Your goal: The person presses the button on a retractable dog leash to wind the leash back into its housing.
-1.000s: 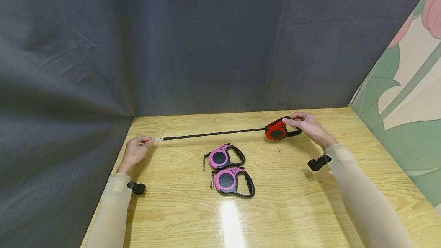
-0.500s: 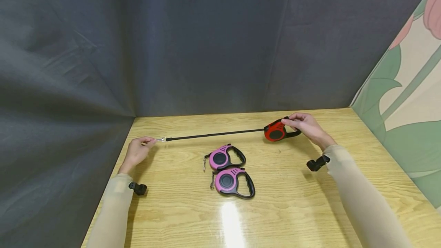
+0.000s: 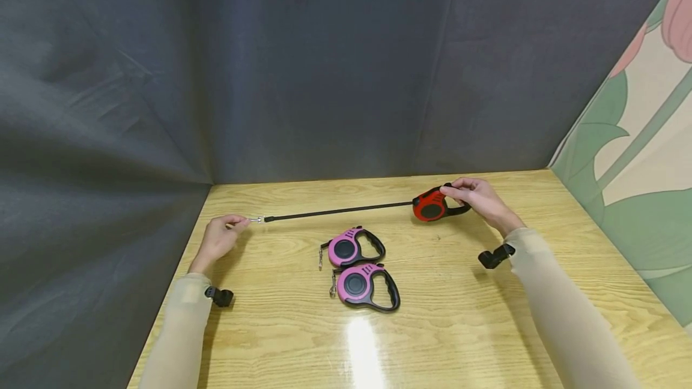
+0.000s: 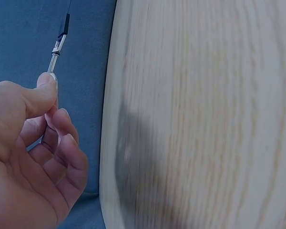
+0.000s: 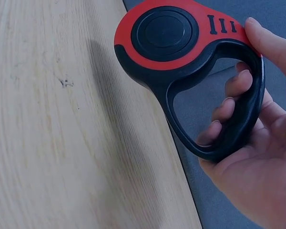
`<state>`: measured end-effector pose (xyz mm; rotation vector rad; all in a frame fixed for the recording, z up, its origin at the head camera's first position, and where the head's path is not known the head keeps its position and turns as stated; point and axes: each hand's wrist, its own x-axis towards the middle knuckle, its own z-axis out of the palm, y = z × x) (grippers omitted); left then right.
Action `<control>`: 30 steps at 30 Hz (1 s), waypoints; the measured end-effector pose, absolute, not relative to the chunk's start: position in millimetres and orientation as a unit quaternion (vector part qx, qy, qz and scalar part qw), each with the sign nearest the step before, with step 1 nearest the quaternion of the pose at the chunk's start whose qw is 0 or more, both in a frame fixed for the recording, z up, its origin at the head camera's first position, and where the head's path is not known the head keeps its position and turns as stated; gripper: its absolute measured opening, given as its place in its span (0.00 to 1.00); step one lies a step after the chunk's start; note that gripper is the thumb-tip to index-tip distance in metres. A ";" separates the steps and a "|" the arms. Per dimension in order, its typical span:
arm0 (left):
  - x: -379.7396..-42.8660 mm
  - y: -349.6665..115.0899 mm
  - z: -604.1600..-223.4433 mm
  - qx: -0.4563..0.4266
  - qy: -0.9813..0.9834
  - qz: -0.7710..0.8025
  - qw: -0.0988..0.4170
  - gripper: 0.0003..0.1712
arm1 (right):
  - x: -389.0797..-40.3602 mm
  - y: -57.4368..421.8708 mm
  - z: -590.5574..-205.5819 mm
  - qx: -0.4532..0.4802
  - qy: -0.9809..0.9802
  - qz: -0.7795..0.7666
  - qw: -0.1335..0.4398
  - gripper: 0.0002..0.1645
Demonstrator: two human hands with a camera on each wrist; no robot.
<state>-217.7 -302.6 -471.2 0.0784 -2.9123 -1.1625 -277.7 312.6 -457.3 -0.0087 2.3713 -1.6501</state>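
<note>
My right hand (image 3: 483, 200) grips the black loop handle of a red retractable dog leash (image 3: 430, 206), fingers curled through the loop and thumb near the top in the right wrist view. A black strap (image 3: 340, 211) runs taut from its case across to the left. At the strap's far end is a metal snap hook (image 4: 54, 57), pinched between thumb and forefinger of my left hand (image 3: 218, 238). Two pink retractable leashes, an upper one (image 3: 343, 248) and a lower one (image 3: 355, 284), lie on the table between my hands, their hooks pointing left.
The wooden table (image 3: 443, 323) ends at a dark grey curtain (image 3: 335, 77) behind and on the left. A flowered panel (image 3: 649, 155) borders the right side. A wrist camera (image 3: 220, 297) is strapped on the left sleeve, another wrist camera (image 3: 494, 256) on the right one.
My left hand has moved slightly right with the snap hook, and the visible strap has grown shorter. The red leash has shifted a little left. The pink leashes stay put.
</note>
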 end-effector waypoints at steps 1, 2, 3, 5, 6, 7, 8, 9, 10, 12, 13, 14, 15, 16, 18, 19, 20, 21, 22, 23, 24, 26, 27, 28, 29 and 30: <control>-218.1 -302.1 -471.3 0.023 -0.928 -0.371 0.002 0.20 | -277.8 312.5 -457.0 -0.004 0.814 -0.567 0.127 0.25; -218.3 -301.2 -471.2 0.022 -0.928 -0.373 0.002 0.20 | -277.8 312.4 -456.9 -0.005 0.814 -0.567 0.127 0.25; -218.7 -300.4 -471.1 0.021 -0.927 -0.374 0.002 0.20 | -277.8 312.3 -457.0 -0.006 0.813 -0.568 0.127 0.25; -219.7 -299.1 -471.2 0.020 -0.926 -0.378 0.002 0.19 | -278.0 311.8 -457.4 -0.007 0.813 -0.568 0.125 0.24; -220.1 -298.4 -471.2 0.019 -0.925 -0.379 0.001 0.19 | -278.1 311.4 -457.6 -0.009 0.814 -0.567 0.125 0.23; -220.5 -297.9 -471.3 0.019 -0.925 -0.379 0.000 0.19 | -278.3 311.0 -457.9 -0.010 0.815 -0.565 0.125 0.22; -220.8 -297.2 -471.2 0.018 -0.925 -0.380 0.000 0.19 | -278.6 310.7 -458.2 -0.011 0.815 -0.565 0.124 0.21; -221.2 -296.7 -471.2 0.018 -0.925 -0.380 0.000 0.19 | -278.9 310.3 -458.2 -0.011 0.816 -0.565 0.123 0.20; -221.4 -296.2 -471.1 0.017 -0.925 -0.379 0.000 0.18 | -279.2 309.9 -458.1 -0.012 0.817 -0.563 0.123 0.20; -221.4 -295.4 -470.2 0.015 -0.925 -0.380 -0.002 0.18 | -279.2 308.6 -457.6 -0.012 0.818 -0.563 0.123 0.20; -221.5 -295.0 -470.0 0.014 -0.925 -0.380 -0.001 0.18 | -279.3 308.0 -457.3 -0.010 0.817 -0.564 0.122 0.21; -221.4 -294.4 -469.6 0.014 -0.925 -0.380 -0.002 0.18 | -279.4 307.7 -457.0 -0.010 0.817 -0.563 0.122 0.22; -221.5 -293.7 -469.5 0.015 -0.925 -0.380 -0.002 0.18 | -279.4 307.2 -456.5 -0.011 0.818 -0.562 0.123 0.22; -221.7 -293.3 -469.4 0.014 -0.925 -0.381 -0.003 0.18 | -279.3 306.5 -455.9 -0.011 0.818 -0.562 0.123 0.23; -222.1 -292.2 -469.6 0.016 -0.924 -0.382 -0.003 0.18 | -279.5 305.5 -455.4 -0.010 0.819 -0.560 0.123 0.23; -222.4 -291.8 -469.9 0.017 -0.924 -0.382 -0.003 0.18 | -279.5 304.8 -455.0 -0.012 0.820 -0.559 0.123 0.23; -222.6 -291.4 -470.1 0.019 -0.923 -0.384 -0.003 0.19 | -279.6 304.2 -454.9 -0.014 0.820 -0.558 0.123 0.23; -222.7 -291.4 -470.5 0.017 -0.923 -0.383 -0.004 0.19 | -279.6 303.3 -454.8 -0.014 0.819 -0.560 0.123 0.22; -222.8 -291.3 -470.7 0.017 -0.923 -0.384 -0.004 0.19 | -279.6 302.3 -454.6 -0.015 0.819 -0.561 0.122 0.21; -223.1 -291.3 -470.8 0.016 -0.924 -0.382 -0.004 0.19 | -280.0 301.6 -454.8 -0.015 0.818 -0.562 0.121 0.21; -223.4 -291.5 -471.0 0.016 -0.924 -0.381 -0.004 0.19 | -280.3 301.0 -454.8 -0.018 0.818 -0.562 0.122 0.20; -223.8 -291.8 -471.3 0.013 -0.926 -0.378 -0.007 0.19 | -281.0 299.8 -455.1 -0.018 0.816 -0.565 0.121 0.19; -224.1 -291.7 -471.4 0.011 -0.926 -0.376 -0.007 0.19 | -281.4 299.2 -455.3 -0.017 0.815 -0.566 0.120 0.19; -224.5 -291.6 -471.4 0.013 -0.927 -0.375 -0.006 0.19 | -281.7 298.5 -455.4 -0.018 0.815 -0.566 0.120 0.19; -224.7 -291.5 -471.3 0.012 -0.928 -0.374 -0.006 0.19 | -282.0 297.9 -455.6 -0.018 0.815 -0.567 0.120 0.19; -224.8 -291.2 -471.2 0.009 -0.928 -0.373 -0.005 0.19 | -282.2 297.2 -455.7 -0.020 0.814 -0.567 0.122 0.19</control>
